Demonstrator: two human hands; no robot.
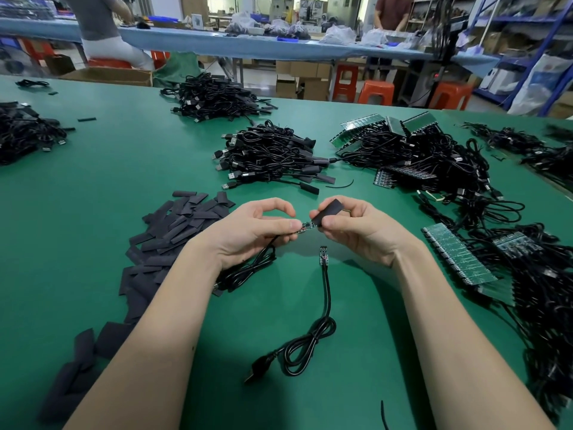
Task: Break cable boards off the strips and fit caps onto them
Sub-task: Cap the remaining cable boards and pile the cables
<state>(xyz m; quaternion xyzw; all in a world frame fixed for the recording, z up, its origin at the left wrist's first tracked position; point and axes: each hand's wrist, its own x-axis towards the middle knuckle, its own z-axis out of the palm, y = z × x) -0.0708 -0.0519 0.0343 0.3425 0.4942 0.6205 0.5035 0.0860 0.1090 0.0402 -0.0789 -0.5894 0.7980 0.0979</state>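
A wide green table (124, 169) fills the view, and most of what lies on it is black cable. To the right sprawls the biggest mass, a tangle of cables with green board strips (459, 259) still joined in rows, running from the far right corner down along the table's right edge. Beyond the hands sit two heaps of finished cables (266, 153), one behind the other, their ends already covered in black. On the left a loose pile of flat black caps (173, 225) spreads toward the near edge, partly under the left forearm. Between the forearms lies a single loose cable (310, 339) — coiled once, its small bare board (323, 256) pointing away from the person, touching neither hand. Above it the two hands meet over the table. The left hand (248, 231) pinches a small green cable board (305, 227) between thumb and forefinger, its black lead hanging down past the wrist to the table. The right hand (353, 228) pinches one black cap (328, 211) between thumb and fingers, tilted, its lower end right at the tip of the held board — whether the board has entered the cap cannot be told.
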